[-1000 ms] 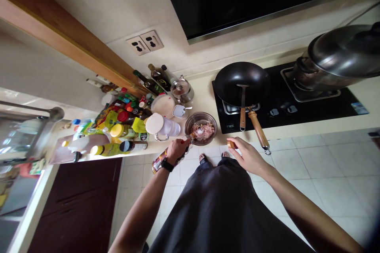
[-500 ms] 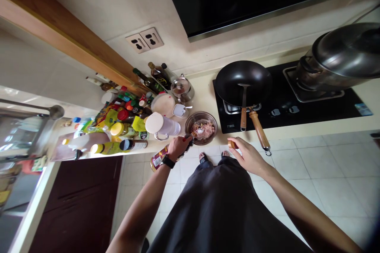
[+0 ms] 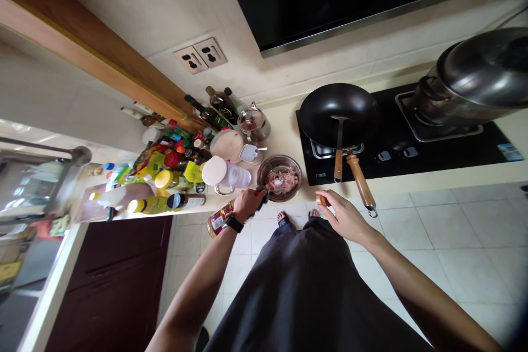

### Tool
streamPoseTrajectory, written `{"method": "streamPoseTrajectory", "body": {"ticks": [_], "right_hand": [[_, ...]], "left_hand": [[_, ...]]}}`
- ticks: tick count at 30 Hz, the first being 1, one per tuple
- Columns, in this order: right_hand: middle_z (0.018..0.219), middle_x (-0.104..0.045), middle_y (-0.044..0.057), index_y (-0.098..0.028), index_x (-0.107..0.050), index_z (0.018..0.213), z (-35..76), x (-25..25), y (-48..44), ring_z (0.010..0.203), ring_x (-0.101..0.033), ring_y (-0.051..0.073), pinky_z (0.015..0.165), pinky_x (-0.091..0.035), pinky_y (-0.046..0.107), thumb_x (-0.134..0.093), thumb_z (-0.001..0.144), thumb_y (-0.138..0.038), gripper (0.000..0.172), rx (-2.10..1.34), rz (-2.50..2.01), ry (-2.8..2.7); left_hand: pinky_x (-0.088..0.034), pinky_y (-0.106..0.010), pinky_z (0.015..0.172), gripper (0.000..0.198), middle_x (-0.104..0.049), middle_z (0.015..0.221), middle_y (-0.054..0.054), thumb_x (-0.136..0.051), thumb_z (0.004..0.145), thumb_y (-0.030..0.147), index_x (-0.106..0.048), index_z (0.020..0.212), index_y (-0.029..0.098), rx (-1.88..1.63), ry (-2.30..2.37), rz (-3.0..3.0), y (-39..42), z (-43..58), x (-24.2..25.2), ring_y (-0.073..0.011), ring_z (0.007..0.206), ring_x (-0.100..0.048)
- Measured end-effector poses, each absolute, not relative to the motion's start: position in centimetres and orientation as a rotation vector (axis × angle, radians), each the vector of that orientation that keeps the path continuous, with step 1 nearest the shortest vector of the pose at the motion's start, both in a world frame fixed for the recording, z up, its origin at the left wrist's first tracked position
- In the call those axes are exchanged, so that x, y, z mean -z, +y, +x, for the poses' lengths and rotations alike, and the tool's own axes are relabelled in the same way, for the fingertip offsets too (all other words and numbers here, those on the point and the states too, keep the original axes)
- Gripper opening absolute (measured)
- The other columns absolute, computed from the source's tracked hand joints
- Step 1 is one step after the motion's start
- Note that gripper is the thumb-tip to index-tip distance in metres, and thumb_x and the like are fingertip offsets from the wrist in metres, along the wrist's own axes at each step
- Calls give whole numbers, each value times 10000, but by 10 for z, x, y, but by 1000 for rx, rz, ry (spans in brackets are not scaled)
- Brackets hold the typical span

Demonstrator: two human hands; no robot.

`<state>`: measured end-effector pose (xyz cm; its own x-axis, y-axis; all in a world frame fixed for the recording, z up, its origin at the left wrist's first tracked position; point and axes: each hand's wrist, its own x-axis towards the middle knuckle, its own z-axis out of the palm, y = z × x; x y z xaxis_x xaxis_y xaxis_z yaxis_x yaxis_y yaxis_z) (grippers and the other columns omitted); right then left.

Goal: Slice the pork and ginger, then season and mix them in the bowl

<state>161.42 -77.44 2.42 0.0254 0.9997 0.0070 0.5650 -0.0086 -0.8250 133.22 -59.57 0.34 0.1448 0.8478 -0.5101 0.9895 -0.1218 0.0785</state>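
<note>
My left hand (image 3: 249, 203) is wrapped round a bottle (image 3: 218, 221) with a red and yellow label, tilted so its neck end reaches the near left rim of a metal bowl (image 3: 299, 186). Sliced raw meat (image 3: 284, 181) with a patch of white powder lies in the bowl. Any liquid leaving the bottle is too small to make out. To the right of the bowl, my right hand (image 3: 340, 213) pinches a small orange-brown bottle cap (image 3: 320, 200) between thumb and fingers, just off the counter's front edge.
A black wok (image 3: 322, 115) with a wooden-handled spatula (image 3: 339, 162) rests on the stove (image 3: 391, 162); its handle juts past the edge. A large lidded pot (image 3: 441, 99) stands at right. Left are a white-lidded jug (image 3: 237, 176), a seasoning box (image 3: 248, 153) and several bottles.
Both hands keep nearly the same place, the bottle still tilted over the bowl's rim. The view has shifted very slightly.
</note>
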Motion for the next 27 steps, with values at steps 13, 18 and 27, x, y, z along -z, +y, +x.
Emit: {"method": "streamPoseTrajectory", "body": {"ticks": [13, 18, 27], "right_hand": [[1206, -630, 95, -259, -477, 1300, 1615, -24, -776, 976, -651, 226, 840, -551, 402, -421, 1011, -334, 304, -886, -1644, -1611], [1192, -640, 100, -261, -490, 1303, 1615, -24, -777, 947, -663, 229, 827, -566, 406, -427, 1006, -342, 314, -864, -1637, -1602], [1194, -630, 93, -264, -474, 1309, 1616, -21, -779, 964, -664, 228, 830, -565, 394, -424, 1009, -345, 315, -881, -1648, -1594]], "left_hand": [[-382, -291, 588, 594, -678, 668, -110, -452, 886, 660, -717, 701, 162, 500, 1773, 2017, -598, 1337, -10, -187, 651, -613], [-401, -289, 603, 594, -699, 721, -123, -451, 881, 664, -720, 714, 162, 517, 1773, 2033, -596, 1341, -10, -203, 703, -639], [-420, -312, 636, 599, -705, 740, -139, -422, 887, 663, -704, 706, 168, 540, 1742, 2087, -593, 1343, -6, -229, 746, -658]]}}
